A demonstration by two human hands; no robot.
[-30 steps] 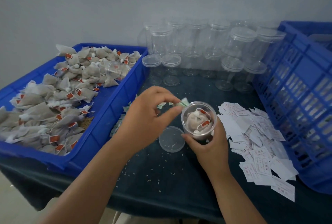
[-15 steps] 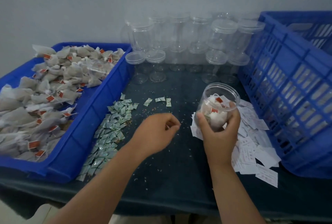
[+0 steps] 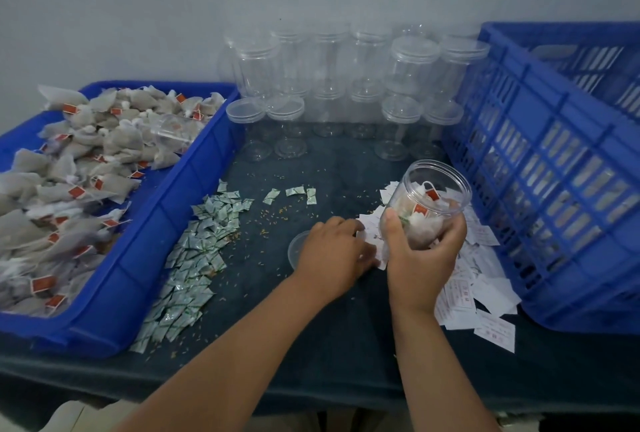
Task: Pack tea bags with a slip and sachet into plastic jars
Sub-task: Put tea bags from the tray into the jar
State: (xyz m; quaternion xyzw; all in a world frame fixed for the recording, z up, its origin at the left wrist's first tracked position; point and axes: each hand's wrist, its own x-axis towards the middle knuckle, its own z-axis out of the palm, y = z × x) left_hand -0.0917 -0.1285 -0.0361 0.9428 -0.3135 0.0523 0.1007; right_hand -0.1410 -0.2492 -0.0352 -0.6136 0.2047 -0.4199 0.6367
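Dark tabletop (image 3: 311, 327): my right hand (image 3: 420, 258) is gripping the jar (image 3: 433, 196) tilted for loading; my left hand (image 3: 332, 251) is fingering slips (image 3: 485, 293), pinch unconfirmed.

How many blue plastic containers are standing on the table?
2. A shallow blue tray holding tea bags stands at the left. A taller slatted blue crate stands at the right, partly cut off by the frame. No others show.

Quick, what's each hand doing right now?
Left hand: touching the paper slips; cannot tell whether it pinches one.
Right hand: grips the open jar holding tea bags.
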